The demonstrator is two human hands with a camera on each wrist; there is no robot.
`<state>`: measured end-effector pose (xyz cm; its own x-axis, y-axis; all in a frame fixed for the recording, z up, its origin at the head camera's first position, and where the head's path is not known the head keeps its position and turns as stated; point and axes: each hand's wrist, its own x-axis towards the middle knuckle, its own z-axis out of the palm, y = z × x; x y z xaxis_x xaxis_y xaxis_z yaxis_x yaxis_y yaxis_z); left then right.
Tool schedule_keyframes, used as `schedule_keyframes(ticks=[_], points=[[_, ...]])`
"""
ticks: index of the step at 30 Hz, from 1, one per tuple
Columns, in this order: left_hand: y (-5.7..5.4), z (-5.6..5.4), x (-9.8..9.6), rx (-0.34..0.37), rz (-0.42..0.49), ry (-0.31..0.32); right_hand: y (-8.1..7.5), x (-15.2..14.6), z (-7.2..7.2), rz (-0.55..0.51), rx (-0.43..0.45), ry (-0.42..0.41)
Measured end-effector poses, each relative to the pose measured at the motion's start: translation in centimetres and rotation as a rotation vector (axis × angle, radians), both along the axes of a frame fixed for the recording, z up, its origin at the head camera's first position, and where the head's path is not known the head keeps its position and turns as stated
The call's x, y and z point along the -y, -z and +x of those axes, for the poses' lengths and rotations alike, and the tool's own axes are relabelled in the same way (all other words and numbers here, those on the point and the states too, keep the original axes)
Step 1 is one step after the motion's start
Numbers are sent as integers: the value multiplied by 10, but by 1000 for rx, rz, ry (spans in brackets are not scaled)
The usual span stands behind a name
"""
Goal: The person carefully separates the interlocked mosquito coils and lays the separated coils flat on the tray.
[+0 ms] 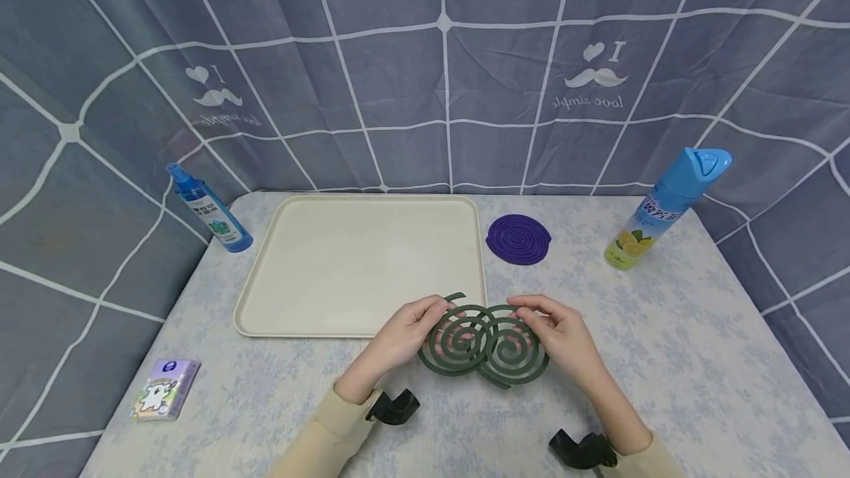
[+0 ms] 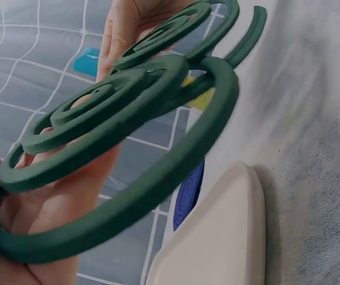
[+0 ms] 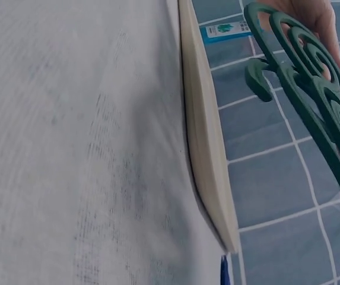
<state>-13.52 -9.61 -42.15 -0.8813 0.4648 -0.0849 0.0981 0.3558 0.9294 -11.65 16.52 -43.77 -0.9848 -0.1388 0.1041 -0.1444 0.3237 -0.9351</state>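
Note:
Two dark green mosquito coils, one at the left and one at the right, overlap side by side above the table in the head view. My left hand pinches the outer ring of the left coil between thumb and fingers. At the other side, my right hand holds the right coil by its upper edge. Some fingers show behind the rings. The left wrist view has a green coil large and close, its loops joined or overlapping with the other; which one cannot be told.
A cream tray lies behind my left hand. Beyond the coils is a flat purple spiral disc. A blue spray bottle stands at the left, a blue and yellow spray can at the right. A tissue pack lies front left.

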Motion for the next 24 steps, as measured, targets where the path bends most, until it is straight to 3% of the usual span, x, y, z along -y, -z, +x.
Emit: schedule_keyframes(ticks=[10,17,20,24], points=[[3,2,0,48,81,-85,-4,5,1,-109,61,121],[4,4,1,93,207,-178,-9,4,1,-185,112,203],[5,5,1,108,240,-187,-12,3,0,-234,126,201],[4,6,0,132,248,-170,-14,3,-1,-220,173,173]])
